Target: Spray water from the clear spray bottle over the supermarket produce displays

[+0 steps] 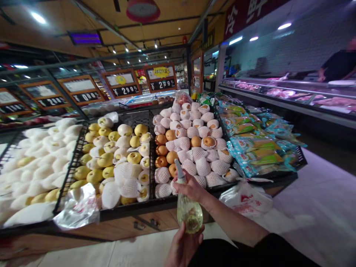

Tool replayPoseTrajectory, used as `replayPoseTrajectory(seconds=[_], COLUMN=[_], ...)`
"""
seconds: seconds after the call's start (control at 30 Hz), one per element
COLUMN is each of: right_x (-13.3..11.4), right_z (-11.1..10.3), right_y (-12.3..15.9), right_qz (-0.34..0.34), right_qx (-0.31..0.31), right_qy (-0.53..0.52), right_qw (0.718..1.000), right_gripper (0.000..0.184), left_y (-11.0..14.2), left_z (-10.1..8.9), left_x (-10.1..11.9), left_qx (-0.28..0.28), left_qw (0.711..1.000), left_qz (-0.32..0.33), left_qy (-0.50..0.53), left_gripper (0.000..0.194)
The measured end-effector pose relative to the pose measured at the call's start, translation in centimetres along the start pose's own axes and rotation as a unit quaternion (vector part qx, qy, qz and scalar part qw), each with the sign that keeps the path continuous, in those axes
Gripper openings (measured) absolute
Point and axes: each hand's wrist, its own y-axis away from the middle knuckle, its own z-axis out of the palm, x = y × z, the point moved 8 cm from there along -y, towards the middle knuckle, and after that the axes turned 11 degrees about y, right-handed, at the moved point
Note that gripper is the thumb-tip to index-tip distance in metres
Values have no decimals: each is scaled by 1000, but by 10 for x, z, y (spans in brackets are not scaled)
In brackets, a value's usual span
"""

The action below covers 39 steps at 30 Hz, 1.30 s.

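A clear plastic spray bottle (190,214) with a pale grey nozzle, holding pale yellowish liquid, stands upright between the two hands, with no spray visible. The right hand (190,187) has its fingers closed around the bottle's neck, while the left hand (182,246) cups the rounded base from below, fingers curled narrowly against it.

Just ahead of the fingers, black wire fruit crates (111,209) sit on a wooden-fronted display desk (155,222). They are heaped with yellow pears (94,176) and brown pears in white foam netting (196,141); these lie in full piles, and the picture cannot show whether any are wet. A crumpled clear plastic bag (76,207) lies on the crate edge left of the fingers, and a white plastic bag (246,198) lies to their right, beyond which are glossy blue-and-green snack packets (256,152). Far right, a co-worker (340,65) stands behind a glass meat counter (292,92), above a pale tiled floor (319,207).
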Motion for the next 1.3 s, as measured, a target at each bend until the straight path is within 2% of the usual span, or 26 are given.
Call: replayPoseTrajectory(seconds=[0.07, 0.2, 0.37, 0.5, 0.63, 0.77, 0.9, 1.1, 1.3], right_x=[5, 13, 18, 30, 44, 41, 30, 23, 9], right_z=[-23, -67, -115, -141, -149, -136, -105, -40, 40], right_y=[7, 28, 60, 79, 82, 71, 49, 14, -8], right_qz=[5, 12, 49, 87, 105, 99, 88, 73, 64], right_qx=[37, 111, 213, 285, 307, 285, 208, 81, -50], right_qy=[-5, -17, -38, -51, -50, -39, -24, -38, -31], right_qw=[999, 994, 975, 953, 945, 952, 974, 993, 996], right_gripper=[36, 41, 50, 61, 61, 58, 55, 51, 46], left_y=[-5, -16, -33, -41, -42, -38, -30, -8, 22], left_z=[10, 29, 37, 40, 39, 37, 29, 15, 0], left_x=[-7, -25, -45, -59, -62, -55, -40, -17, 9], left_qx=[4, 7, 5, -21, -16, -5, 14, 23, 48], left_qw=[1000, 996, 990, 981, 979, 985, 993, 999, 989], left_qz=[-7, -74, -131, -174, -186, -159, -106, -9, 110], left_qy=[-11, -41, -60, -78, -81, -70, -40, 25, 89], left_gripper=[48, 52, 65, 73, 77, 74, 70, 64, 60])
